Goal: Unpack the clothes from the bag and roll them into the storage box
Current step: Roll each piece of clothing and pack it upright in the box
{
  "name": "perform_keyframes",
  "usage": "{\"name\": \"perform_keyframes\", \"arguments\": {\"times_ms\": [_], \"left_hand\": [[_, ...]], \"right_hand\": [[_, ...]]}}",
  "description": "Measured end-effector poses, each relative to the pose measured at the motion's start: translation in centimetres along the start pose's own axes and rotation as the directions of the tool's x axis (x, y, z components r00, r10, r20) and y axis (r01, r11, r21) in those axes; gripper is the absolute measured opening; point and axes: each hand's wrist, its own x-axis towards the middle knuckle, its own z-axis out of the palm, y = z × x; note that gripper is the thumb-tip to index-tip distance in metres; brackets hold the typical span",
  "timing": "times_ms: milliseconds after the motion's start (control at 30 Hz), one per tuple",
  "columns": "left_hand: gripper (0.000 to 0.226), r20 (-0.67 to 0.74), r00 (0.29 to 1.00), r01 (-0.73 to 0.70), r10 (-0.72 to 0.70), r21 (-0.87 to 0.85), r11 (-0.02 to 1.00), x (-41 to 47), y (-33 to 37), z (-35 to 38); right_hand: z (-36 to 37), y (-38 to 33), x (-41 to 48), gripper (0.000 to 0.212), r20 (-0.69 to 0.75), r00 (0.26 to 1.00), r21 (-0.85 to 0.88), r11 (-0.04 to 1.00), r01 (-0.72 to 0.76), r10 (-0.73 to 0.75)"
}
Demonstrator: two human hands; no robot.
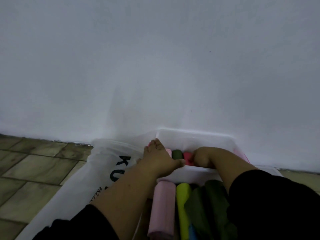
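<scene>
The white plastic storage box (195,139) sits hard against the white wall (155,58), its far rim touching or nearly touching the base of the wall, so there is no free room beyond it; open tiled floor (31,170) stretches away to the left. A white plastic bag (103,163) with dark lettering lies flat on the floor just left of the box, its near part running under the left forearm. Inside the box, rolled clothes stand side by side along the near wall: a pale pink roll (168,151), a dark green roll (177,154) and a red roll (187,158), only their upper ends showing. The left hand (159,158) lies spread over the box's left corner, fingers extended and resting on the rim and the pink roll, gripping nothing that can be seen. The right hand (201,157) is curled down inside the box against the red roll; whether its fingers actually pinch the fabric cannot be told. In front of the box's near edge, more garments lie with their long axes pointing toward the box and the wall: a pink rolled garment (162,210), a lime-yellow rolled garment (183,210), and a loose dark green garment (211,205) beside the right black sleeve (277,205).
</scene>
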Motion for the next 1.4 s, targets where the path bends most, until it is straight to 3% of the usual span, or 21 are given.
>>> {"name": "perform_keyframes", "arguments": {"times_ms": [133,200,267,300,333,433,500,633,700,833,900,967,1033,1067,1133,1200,1300,1400], "left_hand": [[0.124,-0.014,1.0,0.009,-0.009,-0.016,1.0,-0.2,0.2,-0.1],[0.124,-0.016,1.0,0.011,-0.012,-0.023,1.0,-0.2,0.1,-0.2],[0.124,-0.011,1.0,0.006,-0.006,-0.033,0.999,-0.2,0.0,-0.2],[0.125,-0.013,1.0,0.003,-0.003,-0.04,0.999,-0.2,0.0,-0.2],[0.125,-0.018,1.0,0.003,-0.004,-0.054,0.999,-0.2,0.1,-0.2],[0.121,-0.038,0.999,0.016,-0.018,-0.045,0.999,-0.9,0.3,-0.4],[0.113,-0.095,0.996,0.002,-0.004,-0.021,1.0,-2.3,0.5,-0.2],[0.087,-0.29,0.941,-0.221,0.174,-0.14,0.965,-7.5,0.9,1.2],[0.072,-0.301,0.914,-0.34,0.27,-0.211,0.916,-11.1,1.4,2.3],[0.043,-0.125,0.947,-0.321,0.296,-0.42,0.849,-18.5,2.1,4.1],[0.031,0.063,0.968,-0.168,0.244,-0.558,0.813,-21.2,2.6,4.5],[0.023,0.301,0.939,0.125,0.167,-0.75,0.65,-23.4,3.0,4.7],[0.025,0.502,0.844,0.415,0.188,-0.834,0.363,-24.9,3.3,4.9],[0.028,0.537,0.817,0.487,0.209,-0.838,0.248,-25.4,3.2,5.1],[0.041,0.535,0.818,0.534,0.211,-0.843,0.062,-25.6,2.6,5.7],[0.054,0.525,0.839,0.537,0.143,-0.842,-0.059,-25.3,1.5,6.1],[0.058,0.555,0.832,0.553,-0.003,-0.83,-0.077,-24.5,-0.7,6.3],[0.044,0.457,0.885,0.46,-0.09,-0.887,0.022,-23.5,-3.0,5.5]], "right_hand": [[-0.4,0.7,-2.2,0.04,0.039,0.999,0.097,0.995,0.02,-0.023],[-0.9,0.8,-4.0,0.037,-0.199,0.979,0.279,0.956,0.086,-0.03],[-1.1,1.6,-6.7,0.02,-0.522,0.847,0.464,0.866,0.185,0.099],[-0.9,2.1,-8.4,0.01,-0.599,0.786,0.474,0.859,0.197,0.151],[-0.4,2.5,-10.3,0.005,-0.607,0.779,0.438,0.884,0.163,0.157],[2.8,3.3,-15.0,0.02,-0.418,0.901,0.258,0.966,-0.011,0.122],[5.3,4.2,-16.7,0.026,-0.399,0.896,0.199,0.972,-0.123,0.195],[8.8,5.8,-17.7,0.056,-0.278,0.891,0.35,0.902,-0.254,0.359],[9.9,5.2,-17.3,0.059,-0.239,0.897,0.425,0.87,-0.248,0.372],[10.5,4.3,-17.3,0.053,-0.298,0.851,0.59,0.784,-0.193,0.433],[10.1,4.2,-18.2,0.049,-0.3,0.807,0.734,0.663,-0.145,0.508],[10.1,3.6,-19.9,0.056,-0.353,0.763,0.779,0.621,-0.08,0.541],[11.0,1.9,-22.2,0.06,-0.508,0.703,0.705,0.709,0.008,0.497],[11.8,0.6,-23.4,0.059,-0.607,0.668,0.615,0.787,0.052,0.43],[14.5,-2.4,-25.7,0.056,-0.772,0.602,0.342,0.931,0.127,0.202],[17.3,-4.9,-27.1,0.057,-0.83,0.558,0.103,0.984,0.144,0.006],[19.9,-6.7,-27.7,0.051,-0.806,0.581,0.022,0.976,0.218,-0.112],[22.3,-7.3,-27.4,0.049,-0.764,0.605,-0.078,0.963,0.258,-0.224]]}}
